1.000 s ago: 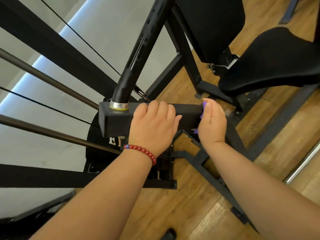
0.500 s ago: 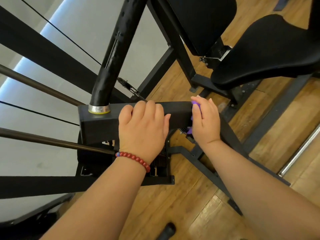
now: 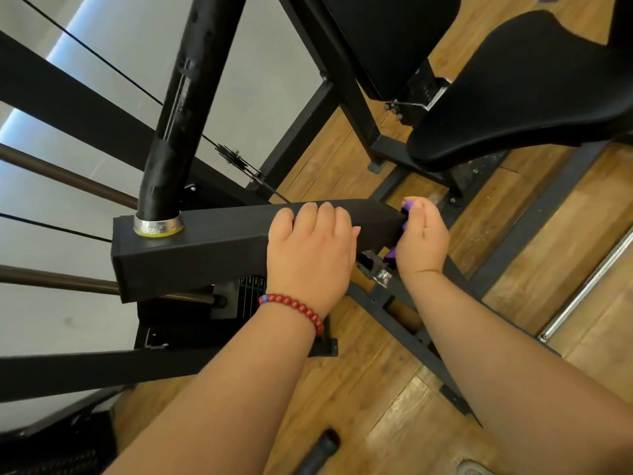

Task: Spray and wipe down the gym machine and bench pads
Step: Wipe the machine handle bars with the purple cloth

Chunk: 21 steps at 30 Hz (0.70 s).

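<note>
Nearest the camera, below the square beam, a black rounded grip pokes up over the wooden floor, and both bare forearms reach forward from there toward the beam. The left wrist wears a red bead bracelet just short of the beam's near face. The left hand lies over the beam a little short of its right end, knuckles up, fingers curled over the top edge and gripping it. At the beam's right end the right hand has its fingers folded in round a purple cloth, holding it against the end face; a bit of cloth shows above the fingers and another bit hangs below the palm. Under the beam, a labelled weight stack shows partly, in shadow. On the beam's left part a silver collar with a yellow rim ringing its base sits on the top face, and a thick black post rises from it, leaning up and away. Right of the beam a chrome bar lies along the floor. Beyond the beam's right end, well apart from both hands, the black seat pad juts out on its bracket, and the black back pad stands just left of it at the top edge of the view.
</note>
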Each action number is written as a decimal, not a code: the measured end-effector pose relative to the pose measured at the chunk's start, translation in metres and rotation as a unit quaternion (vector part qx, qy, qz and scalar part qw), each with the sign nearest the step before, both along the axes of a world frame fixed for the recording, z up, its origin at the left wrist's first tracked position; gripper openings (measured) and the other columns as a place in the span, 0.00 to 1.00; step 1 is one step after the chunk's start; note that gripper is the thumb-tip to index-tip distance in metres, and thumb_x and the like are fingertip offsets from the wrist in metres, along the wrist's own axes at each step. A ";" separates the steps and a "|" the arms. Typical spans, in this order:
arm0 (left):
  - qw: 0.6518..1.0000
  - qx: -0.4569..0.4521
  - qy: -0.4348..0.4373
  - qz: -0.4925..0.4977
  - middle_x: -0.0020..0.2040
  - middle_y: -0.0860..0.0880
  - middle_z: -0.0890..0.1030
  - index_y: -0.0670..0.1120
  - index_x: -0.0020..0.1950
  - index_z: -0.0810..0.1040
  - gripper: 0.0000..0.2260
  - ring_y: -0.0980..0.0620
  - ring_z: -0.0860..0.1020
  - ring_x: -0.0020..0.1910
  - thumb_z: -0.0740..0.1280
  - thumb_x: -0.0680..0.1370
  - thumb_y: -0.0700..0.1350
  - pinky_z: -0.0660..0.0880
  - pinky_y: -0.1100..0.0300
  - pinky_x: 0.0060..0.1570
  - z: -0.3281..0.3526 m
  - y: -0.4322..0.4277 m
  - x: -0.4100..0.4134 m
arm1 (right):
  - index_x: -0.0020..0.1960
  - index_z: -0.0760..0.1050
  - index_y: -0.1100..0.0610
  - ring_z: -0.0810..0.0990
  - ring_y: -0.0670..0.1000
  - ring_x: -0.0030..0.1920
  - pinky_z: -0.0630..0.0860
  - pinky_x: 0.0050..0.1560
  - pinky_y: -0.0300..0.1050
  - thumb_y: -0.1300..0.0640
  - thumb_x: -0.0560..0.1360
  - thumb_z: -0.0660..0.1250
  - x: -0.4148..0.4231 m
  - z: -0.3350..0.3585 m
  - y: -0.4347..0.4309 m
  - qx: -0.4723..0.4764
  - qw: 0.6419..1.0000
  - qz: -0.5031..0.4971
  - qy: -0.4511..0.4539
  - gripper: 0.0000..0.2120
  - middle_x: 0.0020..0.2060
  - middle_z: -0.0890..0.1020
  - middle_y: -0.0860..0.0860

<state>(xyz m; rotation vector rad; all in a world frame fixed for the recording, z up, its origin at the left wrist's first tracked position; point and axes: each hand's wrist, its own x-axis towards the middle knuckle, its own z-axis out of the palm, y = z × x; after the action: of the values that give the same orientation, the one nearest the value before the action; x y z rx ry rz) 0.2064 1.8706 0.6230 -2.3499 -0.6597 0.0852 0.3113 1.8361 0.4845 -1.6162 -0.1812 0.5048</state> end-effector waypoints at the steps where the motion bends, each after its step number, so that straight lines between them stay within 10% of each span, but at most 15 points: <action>1: 1.000 0.002 0.000 -0.005 0.44 0.50 0.80 0.48 0.48 0.78 0.17 0.48 0.78 0.45 0.52 0.83 0.52 0.62 0.52 0.47 -0.002 0.001 -0.001 | 0.57 0.78 0.56 0.77 0.47 0.49 0.76 0.56 0.56 0.53 0.82 0.52 -0.002 0.001 0.001 -0.003 1.000 -0.006 0.003 0.17 0.48 0.79 0.48; 6: 1.000 0.000 -0.023 -0.020 0.45 0.49 0.80 0.46 0.50 0.78 0.16 0.47 0.78 0.45 0.52 0.83 0.50 0.67 0.51 0.46 -0.011 0.006 -0.001 | 0.58 0.78 0.57 0.78 0.47 0.53 0.73 0.57 0.46 0.53 0.81 0.53 -0.010 0.018 0.002 0.057 0.981 0.083 -0.165 0.18 0.49 0.78 0.43; 12: 0.995 -0.019 -0.093 -0.043 0.41 0.45 0.78 0.42 0.47 0.76 0.14 0.44 0.78 0.41 0.56 0.81 0.48 0.75 0.50 0.41 -0.020 0.008 -0.001 | 0.60 0.77 0.56 0.78 0.53 0.52 0.74 0.49 0.47 0.54 0.83 0.54 0.006 -0.022 -0.004 -0.037 0.991 -0.042 0.121 0.15 0.46 0.79 0.47; 18: 0.997 -0.002 -0.071 -0.035 0.44 0.47 0.79 0.44 0.48 0.77 0.15 0.45 0.78 0.44 0.54 0.82 0.49 0.73 0.50 0.44 -0.025 0.007 0.000 | 0.59 0.78 0.57 0.78 0.48 0.53 0.73 0.54 0.44 0.54 0.82 0.54 -0.005 -0.007 0.002 0.044 0.990 0.050 -0.127 0.16 0.50 0.78 0.44; 21: 0.997 0.003 -0.070 -0.034 0.44 0.47 0.79 0.44 0.48 0.77 0.15 0.45 0.78 0.45 0.54 0.82 0.49 0.74 0.50 0.45 -0.027 0.007 0.000 | 0.58 0.77 0.57 0.77 0.49 0.49 0.75 0.50 0.47 0.52 0.82 0.54 0.009 -0.029 -0.005 0.000 1.000 0.010 0.003 0.16 0.48 0.78 0.47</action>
<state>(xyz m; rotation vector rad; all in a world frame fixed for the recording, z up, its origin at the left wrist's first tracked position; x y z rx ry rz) 0.2064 1.8781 0.5958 -2.3854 -0.6452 -0.1116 0.3204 1.8306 0.4557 -1.6134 -0.1925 0.5247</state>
